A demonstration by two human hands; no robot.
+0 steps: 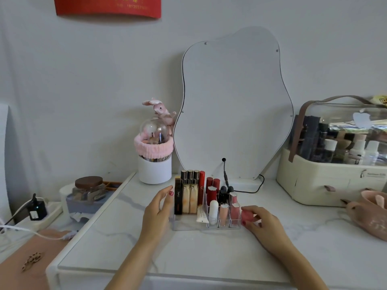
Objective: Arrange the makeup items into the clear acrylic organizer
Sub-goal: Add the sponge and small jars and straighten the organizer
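A clear acrylic organizer [184, 226] stands mid-table, filled with upright lipsticks, gold-capped tubes [190, 176], two beige foundation bottles [189, 198], a black box [178, 198], a white stick [213, 209] and pink glosses [234, 211]. A white tube [202, 215] leans in its front section. My left hand [158, 212] rests with relaxed fingers against the organizer's left side. My right hand [262, 226] pinches a pink makeup sponge [247, 215] just beside the organizer's right edge.
A wavy mirror [232, 105] stands behind, its black cable [254, 189] on the table. A white brush holder [154, 170] sits back left, a cream cosmetics case [326, 185] at right, a pink pouch [370, 218] far right. A jar [89, 188] sits on the left side shelf.
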